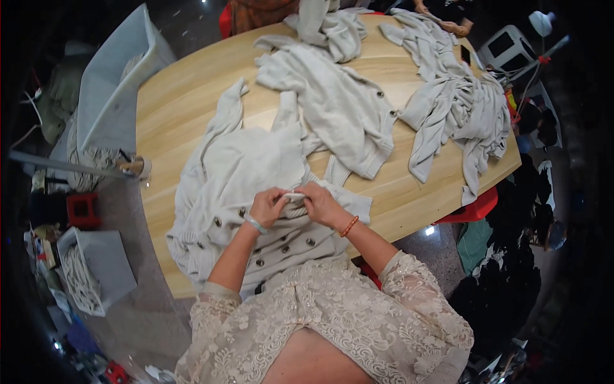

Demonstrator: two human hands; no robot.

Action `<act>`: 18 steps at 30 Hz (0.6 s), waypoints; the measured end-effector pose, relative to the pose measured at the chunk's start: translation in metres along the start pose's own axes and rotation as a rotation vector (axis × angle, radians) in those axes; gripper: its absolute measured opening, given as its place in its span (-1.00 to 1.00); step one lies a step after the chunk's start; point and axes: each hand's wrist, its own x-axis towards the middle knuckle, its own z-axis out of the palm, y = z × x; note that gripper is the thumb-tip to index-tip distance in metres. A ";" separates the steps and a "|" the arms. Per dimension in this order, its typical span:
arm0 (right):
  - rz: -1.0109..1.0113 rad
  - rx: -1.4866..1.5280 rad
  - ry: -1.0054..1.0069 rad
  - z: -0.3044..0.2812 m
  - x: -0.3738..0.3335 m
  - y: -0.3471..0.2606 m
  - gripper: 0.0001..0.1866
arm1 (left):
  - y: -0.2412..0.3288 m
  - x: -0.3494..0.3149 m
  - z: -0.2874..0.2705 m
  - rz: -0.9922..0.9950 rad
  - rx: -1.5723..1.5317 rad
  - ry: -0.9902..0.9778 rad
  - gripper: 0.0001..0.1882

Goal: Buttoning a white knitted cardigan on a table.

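Observation:
A cream knitted cardigan (249, 160) with dark buttons is spread over the near part of the wooden table, its lower part bunched toward me. My left hand (268, 206) and my right hand (321, 203) meet over it. Both pinch a folded edge of the knit between thumbs and fingers, the hands a short gap apart. A pale bangle circles my left wrist and an orange bead bracelet my right. Several dark buttons lie just below the hands. Close beyond them rests a second cream cardigan (339, 105), also buttoned.
More cream knitwear (457, 109) is heaped on the right of the wooden table (169, 96). Another person's hand (455, 27) rests at the far right edge. A white bin (96, 105) stands left, a grey bin (115, 269) with knitwear lower left, and a red stool (476, 208) right.

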 end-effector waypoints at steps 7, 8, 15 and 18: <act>0.011 0.043 -0.088 -0.005 0.007 -0.007 -0.75 | -0.020 0.000 -0.001 -0.028 -0.193 -0.079 -0.85; 0.001 0.044 -0.118 -0.006 0.008 -0.006 -0.78 | -0.021 -0.002 -0.002 -0.061 -0.242 -0.109 -0.85; 0.469 0.635 -0.328 -0.019 0.012 -0.015 -0.85 | -0.006 0.000 -0.011 -0.160 -0.427 -0.138 -0.85; 0.536 0.719 -0.337 -0.020 0.017 -0.020 -0.81 | 0.002 -0.009 -0.014 -0.180 -0.438 -0.120 -0.81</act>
